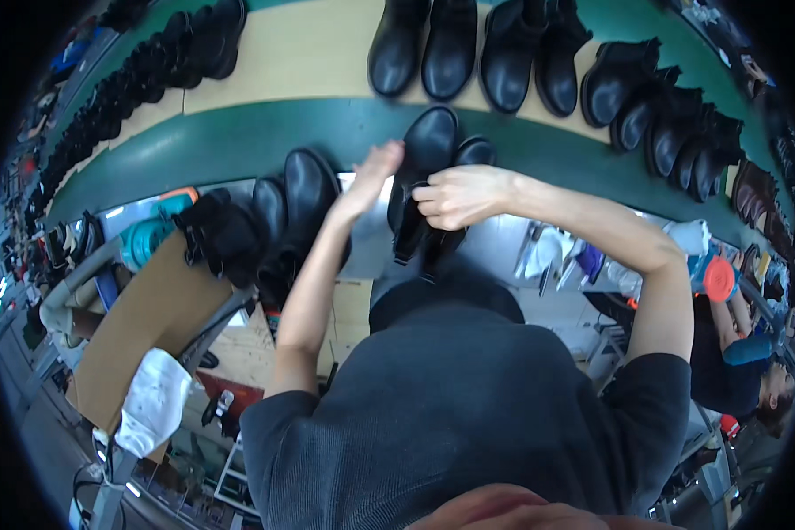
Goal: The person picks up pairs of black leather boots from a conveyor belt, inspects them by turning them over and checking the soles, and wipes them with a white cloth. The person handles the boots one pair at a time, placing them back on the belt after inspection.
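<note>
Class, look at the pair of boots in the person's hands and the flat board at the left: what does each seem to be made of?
The pair of black boots: probably smooth leather or a look-alike, semi-gloss, since the toes carry soft highlights. The brown board: likely cardboard, judging by its matte, even tan face and thin edge. The right hand grips the boot shafts; the left hand rests against them.

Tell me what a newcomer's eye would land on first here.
Both hands, the left hand and right hand, meet at centre on a pair of black boots held over the green belt. More black boots in pairs line the tan strip beyond, and a brown cardboard sheet sits lower left.
</note>
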Tool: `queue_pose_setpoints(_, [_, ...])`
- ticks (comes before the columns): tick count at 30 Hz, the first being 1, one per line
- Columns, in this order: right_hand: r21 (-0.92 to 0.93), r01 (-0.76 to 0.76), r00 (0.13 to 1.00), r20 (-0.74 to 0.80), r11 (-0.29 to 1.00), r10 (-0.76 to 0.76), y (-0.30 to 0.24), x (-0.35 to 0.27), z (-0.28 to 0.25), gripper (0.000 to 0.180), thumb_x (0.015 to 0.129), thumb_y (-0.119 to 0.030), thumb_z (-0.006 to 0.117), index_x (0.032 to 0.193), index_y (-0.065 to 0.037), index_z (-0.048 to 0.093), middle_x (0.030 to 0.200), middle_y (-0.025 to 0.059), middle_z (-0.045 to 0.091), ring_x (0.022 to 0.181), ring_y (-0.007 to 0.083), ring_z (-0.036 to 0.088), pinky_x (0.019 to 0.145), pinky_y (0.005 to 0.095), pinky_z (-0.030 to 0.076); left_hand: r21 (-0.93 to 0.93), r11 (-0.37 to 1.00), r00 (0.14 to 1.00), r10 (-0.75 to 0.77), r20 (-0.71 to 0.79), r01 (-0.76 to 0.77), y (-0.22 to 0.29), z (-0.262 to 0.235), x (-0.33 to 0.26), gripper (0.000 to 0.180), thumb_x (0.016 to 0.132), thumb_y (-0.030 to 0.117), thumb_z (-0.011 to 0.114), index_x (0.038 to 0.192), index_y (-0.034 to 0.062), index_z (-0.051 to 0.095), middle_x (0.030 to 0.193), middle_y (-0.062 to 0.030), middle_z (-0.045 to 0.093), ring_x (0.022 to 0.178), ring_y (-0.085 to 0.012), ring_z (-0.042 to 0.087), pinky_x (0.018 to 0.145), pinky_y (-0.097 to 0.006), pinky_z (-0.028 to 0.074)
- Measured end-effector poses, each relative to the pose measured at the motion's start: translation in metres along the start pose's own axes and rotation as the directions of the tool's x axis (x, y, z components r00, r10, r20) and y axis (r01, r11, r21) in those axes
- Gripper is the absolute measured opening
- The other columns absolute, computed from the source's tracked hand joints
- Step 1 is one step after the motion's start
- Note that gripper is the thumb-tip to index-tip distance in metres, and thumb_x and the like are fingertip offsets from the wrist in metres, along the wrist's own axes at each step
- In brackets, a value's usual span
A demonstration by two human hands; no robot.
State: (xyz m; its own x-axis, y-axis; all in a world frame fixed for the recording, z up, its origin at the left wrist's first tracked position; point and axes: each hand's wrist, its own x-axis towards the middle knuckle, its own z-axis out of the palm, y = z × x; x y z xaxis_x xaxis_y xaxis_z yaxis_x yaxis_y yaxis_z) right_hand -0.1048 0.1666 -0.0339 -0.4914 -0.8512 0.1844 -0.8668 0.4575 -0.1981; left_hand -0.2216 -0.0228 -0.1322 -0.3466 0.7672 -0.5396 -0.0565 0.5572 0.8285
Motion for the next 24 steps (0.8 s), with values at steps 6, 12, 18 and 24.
queue_pose_setpoints(6, [0.824,-0.565,-0.206,-0.182,0.036,0.961,-0.087,-0.038,-0.013,0.018,0.082,-0.005,0.061,0.099,0.0,0.06,0.096,0.0131,0.066,0.089,0.0242,0.064,0.076,0.035,0.051,-0.054,0.998,0.93,-0.041,-0.364,0.023,-0.023,0.06,-0.038,0.079,0.088,0.048,0.052,0.145,0.0035,0.021,0.145,-0.0254,0.024,0.138,-0.0344,0.016,0.11,-0.048,0.013])
queue_pose_setpoints(12, [0.764,0.02,-0.369,0.605,-0.645,0.705,-0.129,-0.005,0.102,0.089,0.082,-0.074,0.039,0.13,0.001,0.041,0.117,0.017,0.055,0.098,0.0243,0.055,0.079,0.0425,0.048,-0.449,0.888,0.945,-0.224,-0.238,0.097,-0.02,0.047,-0.026,0.078,0.082,0.051,0.059,0.134,-0.0026,0.038,0.122,-0.0197,0.053,0.111,-0.0257,0.051,0.096,-0.032,0.037])
queue_pose_setpoints(18, [0.687,0.575,-0.077,0.586,-0.445,0.807,-0.134,-0.026,0.11,0.07,0.083,-0.056,0.059,0.132,-0.008,0.043,0.128,0.0107,0.051,0.114,0.0216,0.05,0.087,0.0392,0.045,-0.295,0.946,0.836,-0.05,-0.546,-0.136,0.022,0.07,-0.048,0.07,0.097,0.055,0.02,0.124,-0.0022,0.05,0.104,-0.0148,0.058,0.098,-0.0228,0.052,0.09,-0.033,0.039])
queue_pose_setpoints(24, [0.501,0.782,0.059,0.533,-0.371,0.844,-0.132,-0.038,0.109,0.068,0.084,-0.055,0.059,0.13,-0.007,0.045,0.126,0.0094,0.052,0.113,0.0197,0.05,0.088,0.0372,0.044,0.116,0.932,0.647,0.324,-0.69,-0.343,0.086,0.098,-0.094,0.072,0.097,0.053,0.013,0.118,-0.0043,0.052,0.096,-0.0174,0.057,0.085,-0.0238,0.051,0.082,-0.035,0.04])
